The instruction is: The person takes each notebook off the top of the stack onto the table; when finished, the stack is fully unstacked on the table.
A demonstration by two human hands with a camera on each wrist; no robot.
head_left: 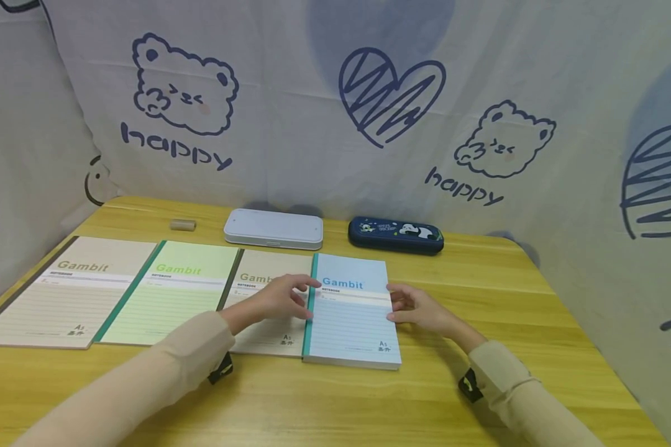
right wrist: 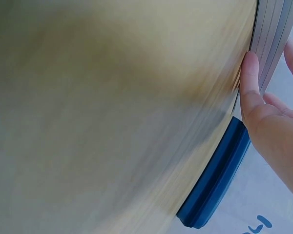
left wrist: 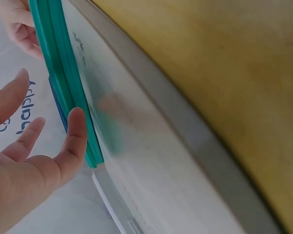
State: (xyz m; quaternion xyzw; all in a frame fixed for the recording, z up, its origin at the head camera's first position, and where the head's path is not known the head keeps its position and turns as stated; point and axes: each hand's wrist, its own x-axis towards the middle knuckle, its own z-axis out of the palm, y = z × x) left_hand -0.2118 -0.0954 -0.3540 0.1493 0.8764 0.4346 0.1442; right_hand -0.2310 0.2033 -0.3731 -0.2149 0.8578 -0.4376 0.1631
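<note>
A small stack of notebooks (right wrist: 271,29) lies on the table, its top one a blue Gambit notebook (head_left: 352,323) with a teal spine. My left hand (head_left: 282,298) is at the spine side, fingers spread and loosely bent. In the left wrist view one fingertip overlaps the teal spine (left wrist: 58,63) while the other fingers stand apart from it. On the opposite side, my right hand (head_left: 419,308) has its fingertips right at the long page edge. Under the left hand lies a beige notebook (head_left: 257,320) with a dark spine, partly hidden by that hand.
Farther left lie a green notebook (head_left: 168,304) and another beige notebook (head_left: 84,298), side by side. Behind the row are a white case (head_left: 274,228), a dark blue panda pencil case (head_left: 396,236) and a small tan cylinder (head_left: 182,225). A printed curtain (head_left: 291,124) hangs behind the table.
</note>
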